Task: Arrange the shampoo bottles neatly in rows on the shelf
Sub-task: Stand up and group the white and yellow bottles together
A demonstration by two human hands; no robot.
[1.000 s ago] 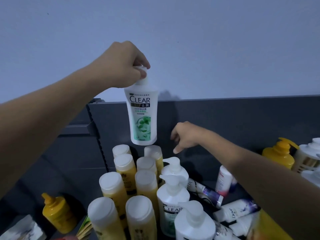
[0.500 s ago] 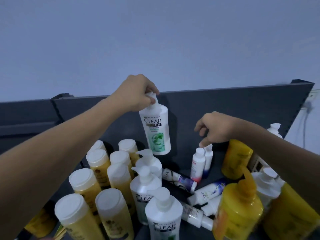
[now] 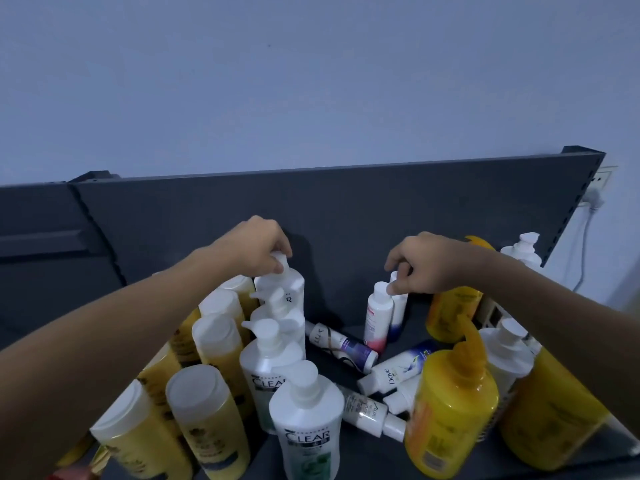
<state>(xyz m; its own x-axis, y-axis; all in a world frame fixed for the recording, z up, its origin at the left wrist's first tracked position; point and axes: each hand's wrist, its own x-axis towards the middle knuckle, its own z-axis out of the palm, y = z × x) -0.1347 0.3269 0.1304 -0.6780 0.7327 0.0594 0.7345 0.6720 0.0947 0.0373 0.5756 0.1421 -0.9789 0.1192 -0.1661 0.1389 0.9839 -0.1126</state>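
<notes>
Hands (image 3: 258,245) on smooth plastic bottles (image 3: 282,289)

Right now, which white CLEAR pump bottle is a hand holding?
The rearmost CLEAR bottle, against the back panel: the left hand grips its pump; the others stand untouched.

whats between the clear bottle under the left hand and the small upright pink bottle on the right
In the head view, mostly bare dark shelf back panel lies between the CLEAR bottle and the small pink bottle; lower down, a fallen Lux bottle lies across the gap.
</notes>
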